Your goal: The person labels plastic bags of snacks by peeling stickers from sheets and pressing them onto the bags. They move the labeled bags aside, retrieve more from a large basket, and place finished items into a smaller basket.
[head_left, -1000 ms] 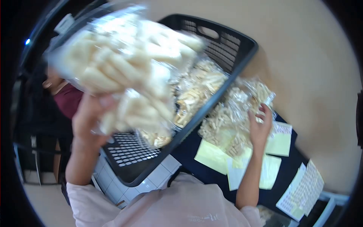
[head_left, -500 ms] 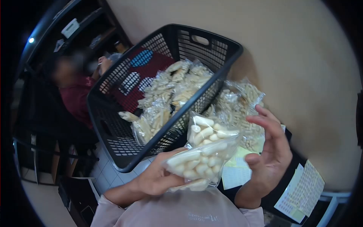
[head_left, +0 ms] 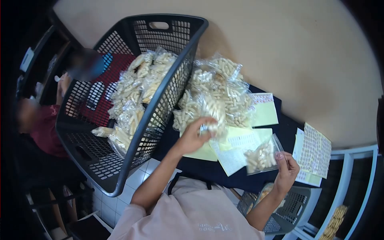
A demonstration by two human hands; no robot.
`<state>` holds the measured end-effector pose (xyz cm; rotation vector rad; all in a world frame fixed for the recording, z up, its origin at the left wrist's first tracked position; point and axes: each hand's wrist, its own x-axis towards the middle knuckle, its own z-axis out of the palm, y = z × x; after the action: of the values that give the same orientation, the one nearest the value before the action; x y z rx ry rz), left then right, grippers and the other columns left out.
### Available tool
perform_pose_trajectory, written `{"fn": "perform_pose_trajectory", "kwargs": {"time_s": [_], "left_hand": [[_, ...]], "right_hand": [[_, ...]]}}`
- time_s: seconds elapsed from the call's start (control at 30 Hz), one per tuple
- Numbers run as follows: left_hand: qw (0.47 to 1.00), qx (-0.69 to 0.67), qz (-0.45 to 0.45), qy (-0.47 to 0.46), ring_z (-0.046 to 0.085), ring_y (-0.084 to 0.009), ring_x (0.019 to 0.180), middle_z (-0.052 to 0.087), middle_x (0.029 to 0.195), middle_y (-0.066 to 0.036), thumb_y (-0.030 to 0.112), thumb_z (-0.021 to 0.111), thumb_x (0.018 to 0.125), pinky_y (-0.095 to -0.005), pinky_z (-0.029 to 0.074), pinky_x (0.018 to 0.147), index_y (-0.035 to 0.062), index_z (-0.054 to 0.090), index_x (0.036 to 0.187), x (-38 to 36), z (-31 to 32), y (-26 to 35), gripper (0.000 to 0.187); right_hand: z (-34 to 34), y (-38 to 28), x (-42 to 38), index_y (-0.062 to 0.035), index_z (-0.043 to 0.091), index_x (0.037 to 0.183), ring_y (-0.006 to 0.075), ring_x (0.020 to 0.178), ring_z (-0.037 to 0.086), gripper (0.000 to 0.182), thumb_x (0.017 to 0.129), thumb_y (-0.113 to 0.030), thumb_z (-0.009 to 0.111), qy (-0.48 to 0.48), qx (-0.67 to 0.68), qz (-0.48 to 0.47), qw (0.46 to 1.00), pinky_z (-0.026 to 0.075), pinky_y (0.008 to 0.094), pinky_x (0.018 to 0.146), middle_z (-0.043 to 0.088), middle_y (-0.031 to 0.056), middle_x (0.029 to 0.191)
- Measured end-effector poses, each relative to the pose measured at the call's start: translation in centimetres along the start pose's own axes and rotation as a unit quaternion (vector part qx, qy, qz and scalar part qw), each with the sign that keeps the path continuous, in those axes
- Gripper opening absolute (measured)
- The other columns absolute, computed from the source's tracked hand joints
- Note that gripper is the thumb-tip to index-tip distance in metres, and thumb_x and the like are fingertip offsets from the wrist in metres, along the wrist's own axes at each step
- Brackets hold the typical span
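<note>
Clear bag [head_left: 260,159], 4 o'clock: pinched by right hand [head_left: 283,168], contents indistinct | blurred bag [head_left: 214,110], near centre: gripped by left hand [head_left: 196,138], fingertips smeared | bag pile [head_left: 220,86], 1 o'clock: partly covered | black basket [head_left: 138,146], 9 o'clock: wall hid some bags | grey crate [head_left: 294,216], 5 o'clock: forearm-blocked

The seated person in the maroon top [head_left: 47,130] has a blurred head and shows only partly past the black slatted plastic basket [head_left: 134,160]. Print on the pale yellow paper sheets [head_left: 264,114] is too small to read, and the stringed tan bundle [head_left: 335,222] at lower right is partly lost in the dark rim.
</note>
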<state>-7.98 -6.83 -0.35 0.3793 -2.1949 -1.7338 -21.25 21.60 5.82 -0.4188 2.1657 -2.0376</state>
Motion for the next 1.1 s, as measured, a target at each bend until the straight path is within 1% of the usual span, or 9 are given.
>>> {"fn": "perform_pose_trajectory", "kwargs": {"time_s": [0.07, 0.2, 0.33, 0.4, 0.53, 0.6, 0.8, 0.97, 1.1], "left_hand": [[0.996, -0.072, 0.046, 0.013, 0.051, -0.0175, 0.11, 0.056, 0.116, -0.008, -0.001, 0.063, 0.082, -0.0297, 0.044, 0.091, 0.0027, 0.056, 0.117, 3.9, 0.3, -0.6, 0.036], [0.983, 0.04, 0.144, 0.11, 0.051, -0.0252, 0.115, 0.056, 0.121, -0.013, 0.007, 0.065, 0.083, -0.0333, 0.042, 0.096, 0.0023, 0.053, 0.122, 10.5, -0.9, -0.2, 0.041], [0.952, 0.165, 0.079, 0.247, 0.053, -0.0298, 0.115, 0.055, 0.124, -0.017, 0.009, 0.067, 0.081, -0.0354, 0.041, 0.098, 0.0017, 0.053, 0.123, 10.1, 0.3, 2.2, 0.044], [0.929, 0.199, 0.169, 0.263, 0.056, -0.0322, 0.11, 0.058, 0.119, -0.019, 0.011, 0.067, 0.082, -0.0367, 0.041, 0.097, 0.0008, 0.055, 0.119, 5.9, 2.5, 3.7, 0.041], [0.99, -0.064, 0.074, -0.103, 0.062, -0.0215, 0.094, 0.065, 0.098, -0.014, 0.011, 0.067, 0.085, -0.0316, 0.047, 0.084, -0.002, 0.063, 0.105, -3.1, 7.1, 5.7, 0.025], [0.98, -0.082, -0.019, -0.18, 0.061, -0.0139, 0.08, 0.065, 0.09, -0.012, 0.007, 0.066, 0.084, -0.0266, 0.048, 0.07, -0.0032, 0.065, 0.096, -5.5, 8.4, 4.6, 0.015], [0.989, -0.108, -0.01, -0.104, 0.06, -0.0183, 0.067, 0.063, 0.077, -0.013, 0.004, 0.062, 0.085, -0.0297, 0.046, 0.062, -0.0049, 0.065, 0.088, -7.3, 9.4, 3.4, 0.01], [0.988, -0.086, 0.051, -0.116, 0.06, -0.0232, 0.064, 0.063, 0.071, -0.013, 0.006, 0.062, 0.085, -0.0306, 0.045, 0.06, -0.0058, 0.064, 0.084, -6.7, 11.7, 3.1, 0.012], [0.988, -0.068, 0.019, -0.137, 0.059, -0.0204, 0.065, 0.064, 0.076, -0.013, 0.004, 0.059, 0.086, -0.0299, 0.044, 0.059, -0.0069, 0.064, 0.086, -5.7, 13.5, 3.6, 0.011]], "right_hand": [[-1.2, 0.2, -2.0, 0.0083, 0.065, 0.083, 0.017, 0.079, 0.063, 0.007, 0.085, 0.005, 0.059, 0.034, 0.006, 0.022, 0.999, 0.053, 0.0268, 0.076, 0.064, 0.0119, 0.087], [-2.0, 1.0, -5.5, 0.0093, 0.063, 0.085, 0.0183, 0.08, 0.065, 0.009, 0.088, 0.001, 0.059, 0.077, -0.006, 0.061, 0.995, 0.056, 0.0286, 0.076, 0.064, 0.012, 0.09], [-0.8, 1.1, -8.3, 0.007, 0.066, 0.09, 0.0146, 0.079, 0.065, 0.009, 0.088, 0.0, 0.061, 0.085, -0.041, 0.101, 0.99, 0.053, 0.026, 0.077, 0.067, 0.0109, 0.085], [-0.1, 1.0, -9.3, 0.0068, 0.067, 0.092, 0.0131, 0.079, 0.064, 0.01, 0.088, 0.0, 0.062, 0.087, -0.04, 0.118, 0.988, 0.052, 0.0244, 0.075, 0.068, 0.0106, 0.083], [0.9, 0.8, -10.1, 0.0083, 0.066, 0.093, 0.0122, 0.077, 0.064, 0.011, 0.088, -0.001, 0.062, -0.018, -0.017, 0.141, 0.99, 0.051, 0.0232, 0.071, 0.069, 0.0104, 0.084], [1.4, 0.9, -10.0, 0.0077, 0.065, 0.092, 0.0113, 0.076, 0.064, 0.009, 0.088, 0.001, 0.061, -0.067, 0.008, 0.135, 0.989, 0.05, 0.0224, 0.07, 0.069, 0.01, 0.082], [1.3, 3.1, -8.8, 0.0064, 0.065, 0.088, 0.0098, 0.072, 0.063, 0.008, 0.087, -0.001, 0.062, -0.156, 0.0, 0.101, 0.983, 0.049, 0.0222, 0.064, 0.067, 0.009, 0.077], [0.3, 2.7, -5.7, 0.0048, 0.063, 0.09, 0.0116, 0.067, 0.061, 0.008, 0.084, -0.001, 0.062, -0.308, -0.052, 0.043, 0.949, 0.047, 0.0257, 0.061, 0.064, 0.0109, 0.074], [-1.9, 3.3, -3.1, 0.0042, 0.062, 0.088, 0.014, 0.063, 0.059, 0.008, 0.085, -0.003, 0.061, -0.384, -0.047, 0.025, 0.922, 0.045, 0.0265, 0.058, 0.062, 0.0114, 0.073]]}}
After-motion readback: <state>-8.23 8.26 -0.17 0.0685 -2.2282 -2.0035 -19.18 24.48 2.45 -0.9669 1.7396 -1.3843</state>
